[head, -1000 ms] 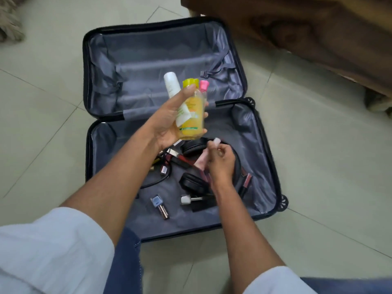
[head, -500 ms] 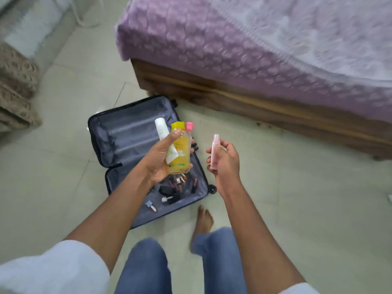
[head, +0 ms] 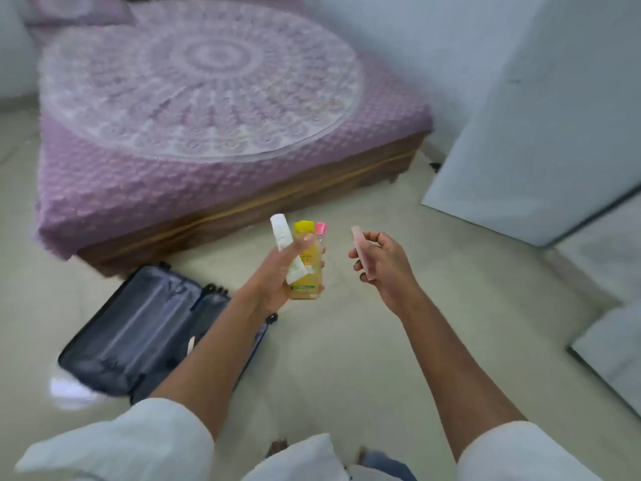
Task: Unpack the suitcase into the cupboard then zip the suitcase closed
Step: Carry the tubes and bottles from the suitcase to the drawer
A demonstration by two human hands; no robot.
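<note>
My left hand (head: 277, 272) grips a bundle of toiletries: a white tube (head: 284, 243), a yellow bottle (head: 308, 272) with a yellow cap, and a pink-capped bottle (head: 321, 229) behind it. A slim pale pink tube (head: 360, 249) is held upright in my right hand (head: 385, 262), a little to the right of the bundle. The open dark suitcase (head: 138, 328) lies flat on the floor at lower left, partly hidden by my left forearm. A pale blue cupboard door (head: 541, 126) stands open at the right.
A bed (head: 194, 109) with a purple patterned cover and a wooden base fills the upper left. Pale floor tiles (head: 347, 341) stretch between the suitcase and the cupboard. A lighter panel (head: 610, 352) lies at the far right. My feet show at the bottom edge.
I have risen from over the suitcase and turned right. The suitcase dropped to the lower left and the cupboard door came into view. My right hand lifted the pink tube out.
</note>
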